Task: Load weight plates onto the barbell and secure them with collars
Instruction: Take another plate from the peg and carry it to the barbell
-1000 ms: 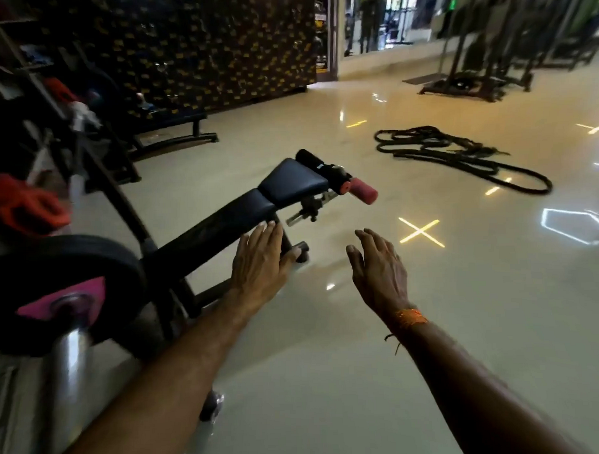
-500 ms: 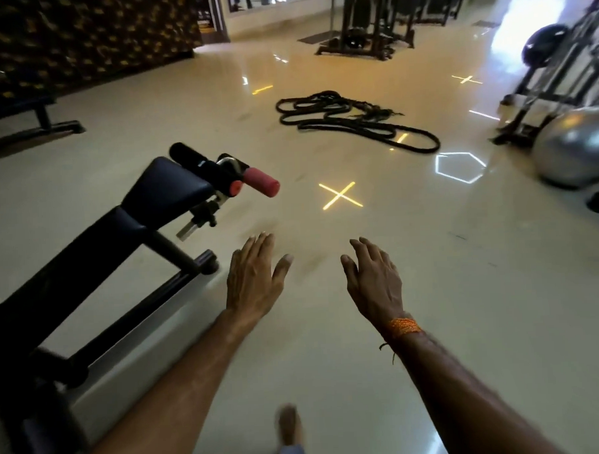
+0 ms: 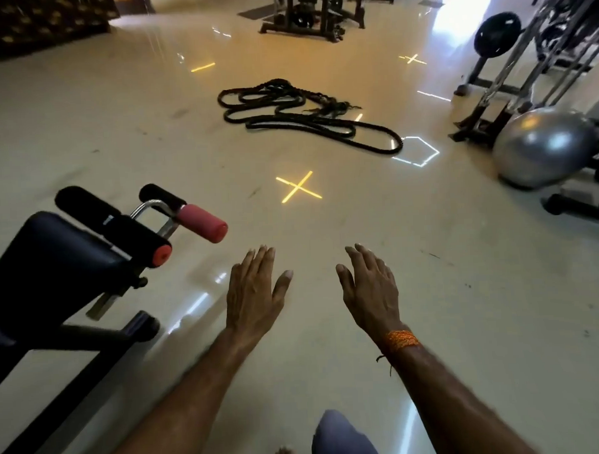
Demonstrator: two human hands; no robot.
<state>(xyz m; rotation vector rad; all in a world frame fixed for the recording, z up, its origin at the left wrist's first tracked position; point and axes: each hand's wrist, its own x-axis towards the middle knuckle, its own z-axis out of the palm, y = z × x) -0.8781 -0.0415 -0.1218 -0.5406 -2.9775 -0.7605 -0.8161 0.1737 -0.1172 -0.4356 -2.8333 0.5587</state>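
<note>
My left hand (image 3: 251, 291) and my right hand (image 3: 370, 289) are stretched out in front of me over the glossy floor, palms down, fingers apart, holding nothing. An orange thread band sits on my right wrist. A black weight plate (image 3: 497, 34) hangs on a metal rack at the far right, well beyond my reach. No barbell and no collar is in view.
A black padded bench (image 3: 51, 266) with black and red foam rollers (image 3: 201, 223) stands at my left. A coiled black battle rope (image 3: 308, 116) lies ahead. A grey exercise ball (image 3: 543, 148) rests at the right by a rack frame (image 3: 500, 84). My knee (image 3: 342, 436) shows below.
My view has swung right: the weight plate and rack at my left have left the frame, the bench slid left, and the ball and right rack came in. My left hand came off the bench.
</note>
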